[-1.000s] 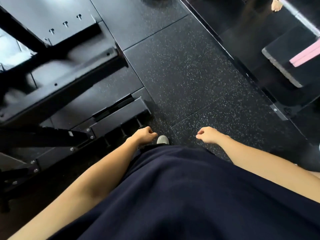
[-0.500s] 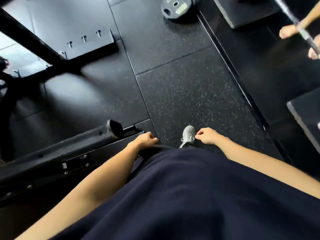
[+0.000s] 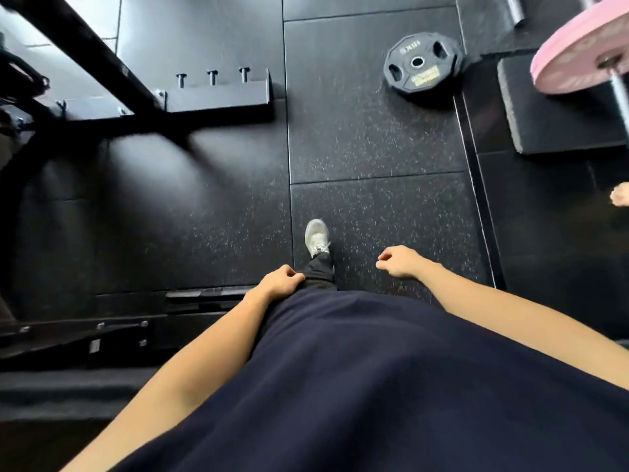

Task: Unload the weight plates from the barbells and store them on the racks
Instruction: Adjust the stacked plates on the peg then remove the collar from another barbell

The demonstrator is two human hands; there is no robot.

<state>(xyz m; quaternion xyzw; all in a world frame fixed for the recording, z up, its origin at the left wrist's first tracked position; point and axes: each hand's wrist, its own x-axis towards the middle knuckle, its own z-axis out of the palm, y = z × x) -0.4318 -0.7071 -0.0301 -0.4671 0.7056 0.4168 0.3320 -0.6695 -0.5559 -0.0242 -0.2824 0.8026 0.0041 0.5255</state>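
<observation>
A black weight plate [image 3: 422,65] lies flat on the rubber floor ahead and to the right. At the top right a pink plate [image 3: 575,52] sits on a steel barbell [image 3: 617,88] that runs off the right edge. My left hand [image 3: 279,282] hangs by my hip with its fingers curled and nothing in it. My right hand [image 3: 401,262] swings loosely in front of me, fingers bent, also holding nothing. Both hands are far from either plate.
A black steel rack frame [image 3: 136,93] with three short pegs [image 3: 212,76] stands at the left. A low black machine base [image 3: 102,332] runs along the lower left. A dark raised platform [image 3: 558,124] lies at the right, where another person's foot [image 3: 619,195] shows. My grey shoe [image 3: 317,237] steps forward.
I have walked forward: the black plate has come nearer, the pink plate and barbell have entered at the top right, and the rack has slid down the left side. Both hands stay empty.
</observation>
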